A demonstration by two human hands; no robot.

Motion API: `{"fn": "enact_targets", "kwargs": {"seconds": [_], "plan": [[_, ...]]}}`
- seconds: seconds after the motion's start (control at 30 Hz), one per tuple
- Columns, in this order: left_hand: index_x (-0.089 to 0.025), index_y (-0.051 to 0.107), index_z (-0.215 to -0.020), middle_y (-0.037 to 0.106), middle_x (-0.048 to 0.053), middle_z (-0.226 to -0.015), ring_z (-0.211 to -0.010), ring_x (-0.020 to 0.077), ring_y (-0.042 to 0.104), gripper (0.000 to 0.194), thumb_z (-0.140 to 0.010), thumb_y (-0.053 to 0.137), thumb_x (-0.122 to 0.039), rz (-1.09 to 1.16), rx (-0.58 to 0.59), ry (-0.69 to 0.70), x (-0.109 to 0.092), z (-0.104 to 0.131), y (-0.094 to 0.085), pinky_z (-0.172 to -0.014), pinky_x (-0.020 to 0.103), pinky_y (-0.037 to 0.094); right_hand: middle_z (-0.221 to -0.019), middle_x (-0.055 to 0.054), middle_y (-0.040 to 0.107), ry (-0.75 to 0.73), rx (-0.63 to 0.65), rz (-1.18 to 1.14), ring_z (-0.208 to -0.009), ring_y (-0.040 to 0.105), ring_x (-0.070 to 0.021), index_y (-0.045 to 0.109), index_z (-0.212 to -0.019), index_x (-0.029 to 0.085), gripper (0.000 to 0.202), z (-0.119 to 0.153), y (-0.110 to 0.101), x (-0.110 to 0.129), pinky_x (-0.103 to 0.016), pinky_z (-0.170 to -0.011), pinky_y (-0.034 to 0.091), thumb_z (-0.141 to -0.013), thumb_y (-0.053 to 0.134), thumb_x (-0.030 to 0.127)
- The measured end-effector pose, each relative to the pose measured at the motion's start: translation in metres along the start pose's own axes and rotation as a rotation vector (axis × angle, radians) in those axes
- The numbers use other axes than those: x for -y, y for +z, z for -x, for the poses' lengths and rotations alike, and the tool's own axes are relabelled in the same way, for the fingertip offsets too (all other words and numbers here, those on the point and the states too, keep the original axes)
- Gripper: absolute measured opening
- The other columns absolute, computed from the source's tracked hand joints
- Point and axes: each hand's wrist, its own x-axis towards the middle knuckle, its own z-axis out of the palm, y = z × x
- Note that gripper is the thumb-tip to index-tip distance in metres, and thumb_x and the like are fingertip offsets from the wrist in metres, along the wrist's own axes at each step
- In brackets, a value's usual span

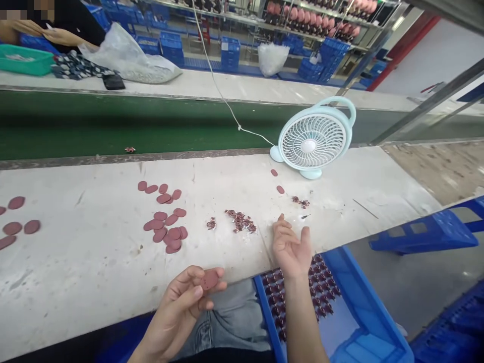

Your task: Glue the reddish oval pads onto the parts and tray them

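Note:
My left hand (185,297) pinches a dark red oval disc (210,280) between thumb and fingers, just over the table's front edge. Small dark specks or holes show on the disc's face. My right hand (291,247) is palm up with its fingers spread, resting at or just above the table edge, and holds nothing that I can see. Left of it lies a heap of small dark red, shiny parts (241,222), with a smaller cluster (210,224) beside it. Several similar oval discs (160,216) lie loosely grouped farther left.
A light blue fan (313,138) stands at the back right, its white cord running up. Below the table edge, a blue crate (372,317) holds rows of dark red pieces. A thin rod (365,208) lies right. Across the green belt (151,121) sits another person (75,25).

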Motion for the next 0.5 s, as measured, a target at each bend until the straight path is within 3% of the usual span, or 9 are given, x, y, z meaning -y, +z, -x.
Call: {"fn": "enact_targets", "kwargs": {"seconds": [0.13,0.23,0.3,0.37,0.43,0.5], "plan": [[-0.02,0.069,-0.089,0.077,0.013,-0.116,-0.093,0.0236,0.076,0.016,-0.078,0.08,-0.017,0.052,-0.008,-0.007,0.004,0.0,0.0,-0.058,0.02,0.056,-0.071,0.007,0.057,0.021,-0.036,0.09,-0.051,0.052,-0.0027,0.064,-0.107,0.022,0.017,-0.006,0.018,-0.004,-0.006,-0.043,0.047,-0.094,0.066,0.031],[-0.019,0.07,-0.087,0.077,0.013,-0.117,-0.096,0.0228,0.076,0.011,-0.08,0.079,-0.018,0.071,0.012,0.014,0.009,-0.002,-0.002,-0.06,0.018,0.055,-0.068,0.006,0.056,0.035,-0.115,0.221,-0.044,0.047,-0.0031,0.065,-0.105,0.022,0.026,0.011,0.038,-0.028,-0.009,-0.037,0.043,-0.096,0.059,0.045],[-0.019,0.071,-0.085,0.078,0.012,-0.116,-0.097,0.0226,0.076,0.01,-0.081,0.079,-0.019,0.093,0.046,0.017,0.013,-0.004,-0.002,-0.06,0.017,0.055,-0.064,0.006,0.055,-0.017,-0.192,0.439,-0.038,0.042,-0.0041,0.065,-0.104,0.023,0.038,0.029,0.051,-0.05,-0.013,-0.032,0.038,-0.093,0.057,0.057],[-0.02,0.072,-0.087,0.078,0.011,-0.115,-0.098,0.0233,0.077,0.01,-0.08,0.08,-0.019,0.125,0.071,0.013,0.017,-0.005,-0.002,-0.063,0.017,0.056,-0.062,0.005,0.057,-0.105,-0.256,0.709,-0.036,0.043,-0.0059,0.065,-0.103,0.024,0.037,0.048,0.06,-0.07,-0.016,-0.03,0.036,-0.09,0.06,0.059],[-0.021,0.075,-0.094,0.078,0.011,-0.116,-0.1,0.0238,0.076,0.014,-0.081,0.08,-0.02,0.143,0.084,0.018,0.02,-0.006,-0.001,-0.066,0.018,0.057,-0.065,0.004,0.059,-0.194,-0.264,0.942,-0.041,0.052,-0.0103,0.063,-0.105,0.028,0.028,0.065,0.064,-0.081,-0.021,-0.035,0.043,-0.09,0.064,0.052],[-0.021,0.077,-0.102,0.078,0.012,-0.118,-0.102,0.0232,0.076,0.02,-0.082,0.08,-0.021,0.14,0.096,0.025,0.022,-0.005,0.001,-0.069,0.018,0.058,-0.075,0.002,0.062,-0.146,-0.204,1.183,-0.057,0.065,-0.0175,0.057,-0.11,0.033,0.025,0.079,0.06,-0.082,-0.032,-0.05,0.056,-0.091,0.064,0.048]]}}
